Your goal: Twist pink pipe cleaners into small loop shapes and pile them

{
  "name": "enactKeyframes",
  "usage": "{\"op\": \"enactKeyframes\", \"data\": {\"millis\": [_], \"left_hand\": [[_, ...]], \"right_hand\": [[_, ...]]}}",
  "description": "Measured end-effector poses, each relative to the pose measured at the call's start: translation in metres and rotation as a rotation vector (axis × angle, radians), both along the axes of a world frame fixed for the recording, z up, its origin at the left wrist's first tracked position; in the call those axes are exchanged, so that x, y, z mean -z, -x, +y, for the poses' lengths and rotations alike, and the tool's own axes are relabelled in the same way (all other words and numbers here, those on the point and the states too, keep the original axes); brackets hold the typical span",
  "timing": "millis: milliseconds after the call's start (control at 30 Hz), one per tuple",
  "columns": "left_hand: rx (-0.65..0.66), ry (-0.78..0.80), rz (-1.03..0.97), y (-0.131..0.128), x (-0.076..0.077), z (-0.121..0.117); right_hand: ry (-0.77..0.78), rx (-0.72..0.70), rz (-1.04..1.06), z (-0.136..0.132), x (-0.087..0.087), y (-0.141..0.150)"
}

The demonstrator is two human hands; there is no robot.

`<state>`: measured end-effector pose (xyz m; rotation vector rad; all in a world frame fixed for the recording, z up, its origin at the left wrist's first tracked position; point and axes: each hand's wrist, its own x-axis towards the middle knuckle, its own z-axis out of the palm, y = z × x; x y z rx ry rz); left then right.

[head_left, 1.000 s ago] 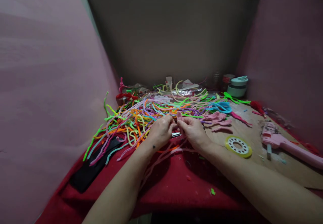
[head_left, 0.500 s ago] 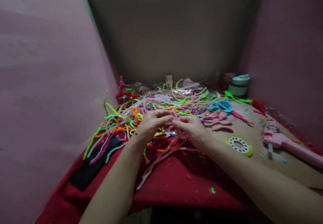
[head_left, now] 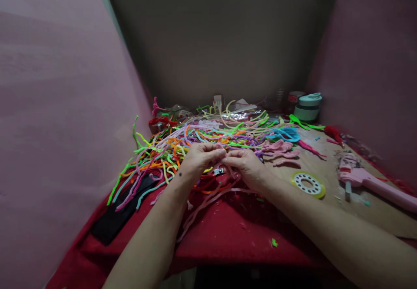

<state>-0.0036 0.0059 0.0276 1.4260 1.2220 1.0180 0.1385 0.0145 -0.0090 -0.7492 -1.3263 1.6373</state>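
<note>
My left hand (head_left: 202, 161) and my right hand (head_left: 245, 165) meet over the near side of the pile, fingertips nearly touching. Both pinch a pink pipe cleaner (head_left: 230, 171), part of which hangs below the fingers; its upper end is mostly hidden by them. A small metal piece, seemingly part of a pair of scissors (head_left: 219, 172), shows just beneath my hands. Longer pink pipe cleaners (head_left: 203, 206) trail over the red cloth toward the front edge. Several bent pink pipe cleaner shapes (head_left: 279, 147) rest to the right of my right hand.
Tangled multicoloured pipe cleaners (head_left: 166, 148) cover the back and left. A black flat object (head_left: 114, 219) lies at the left on red cloth (head_left: 228, 241). Rightward, a yellow tape roll (head_left: 308, 185) and pink glue gun (head_left: 368, 185) lie on brown board (head_left: 329, 161). A mint-lidded container (head_left: 308, 107) stands behind.
My hands have moved slightly left. The pink piece stood upright between my fingertips a second ago; now it hangs below them, with its top mostly covered.
</note>
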Motion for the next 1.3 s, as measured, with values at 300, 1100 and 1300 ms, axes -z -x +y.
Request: {"op": "enactKeyframes", "data": {"millis": [300, 1100, 1300], "left_hand": [[-0.062, -0.057, 0.077, -0.003, 0.0, 0.0], [-0.031, -0.077, 0.103, -0.001, 0.002, 0.002], [-0.042, -0.058, 0.097, -0.003, 0.004, 0.003]], "right_hand": [[0.002, 0.082, -0.116, -0.005, -0.01, -0.001], [0.117, -0.109, -0.049, -0.003, 0.0, 0.0], [0.151, -0.155, 0.043, -0.001, 0.005, 0.002]]}}
